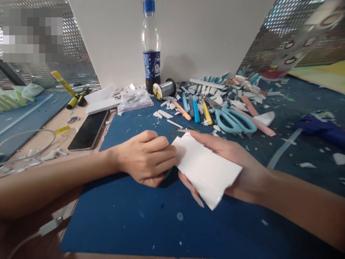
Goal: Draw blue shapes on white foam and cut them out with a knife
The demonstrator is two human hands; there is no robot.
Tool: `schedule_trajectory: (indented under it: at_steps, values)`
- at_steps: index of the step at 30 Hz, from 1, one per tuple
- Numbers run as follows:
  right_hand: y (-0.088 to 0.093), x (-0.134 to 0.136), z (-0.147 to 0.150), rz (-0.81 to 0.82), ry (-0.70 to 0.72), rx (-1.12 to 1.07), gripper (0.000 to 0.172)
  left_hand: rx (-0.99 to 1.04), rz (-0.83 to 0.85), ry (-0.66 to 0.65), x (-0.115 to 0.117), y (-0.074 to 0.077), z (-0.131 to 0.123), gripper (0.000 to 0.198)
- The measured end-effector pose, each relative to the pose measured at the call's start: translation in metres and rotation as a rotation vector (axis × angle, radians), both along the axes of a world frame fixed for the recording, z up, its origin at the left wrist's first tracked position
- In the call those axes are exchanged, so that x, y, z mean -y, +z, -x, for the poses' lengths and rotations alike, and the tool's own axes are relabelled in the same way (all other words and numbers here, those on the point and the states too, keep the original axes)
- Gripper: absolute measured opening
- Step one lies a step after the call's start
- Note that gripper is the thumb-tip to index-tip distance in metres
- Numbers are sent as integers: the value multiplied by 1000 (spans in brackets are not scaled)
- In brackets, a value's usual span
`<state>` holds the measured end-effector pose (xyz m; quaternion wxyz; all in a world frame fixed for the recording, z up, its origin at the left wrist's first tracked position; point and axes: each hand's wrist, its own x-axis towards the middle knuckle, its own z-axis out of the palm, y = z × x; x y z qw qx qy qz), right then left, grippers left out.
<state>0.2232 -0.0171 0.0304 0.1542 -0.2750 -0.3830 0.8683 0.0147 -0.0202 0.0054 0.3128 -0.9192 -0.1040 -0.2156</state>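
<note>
My right hand (237,162) grips a white piece of foam board (206,167), with the thumb along its far edge and the other fingers beneath. The piece is tilted, and its edges are uneven. Against its left edge is my left hand (151,158), closed in a fist with the knuckles up. A sliver of something dark green (168,173) shows under that fist; the rest is hidden by the fingers. Both hands are over a blue mat (129,223). Beyond my right hand lie light-blue-handled scissors (234,120).
Behind are a cola bottle (152,68), a wire spool (165,89), several markers (196,109) and a heap of white scraps (215,88). At left lie a phone (88,131) and a cable (48,227). A blue glue gun (323,127) rests at right.
</note>
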Motion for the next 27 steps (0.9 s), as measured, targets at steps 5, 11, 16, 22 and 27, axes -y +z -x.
schedule_trajectory:
  at_steps: [5,11,16,22,27]
  values:
    - [-3,1,2,46,-28,21,52,-13,16,-16,1,0,1,39]
    - [-2,3,2,98,-65,19,41,-40,31,-23,1,1,-1,35]
    - [-3,5,2,114,-85,14,38,-37,25,-36,1,2,-2,35]
    - [-4,5,2,86,-62,6,41,-47,12,-36,3,3,-3,36]
    - [-6,5,2,94,-60,-2,42,-64,-2,-46,4,4,-4,32]
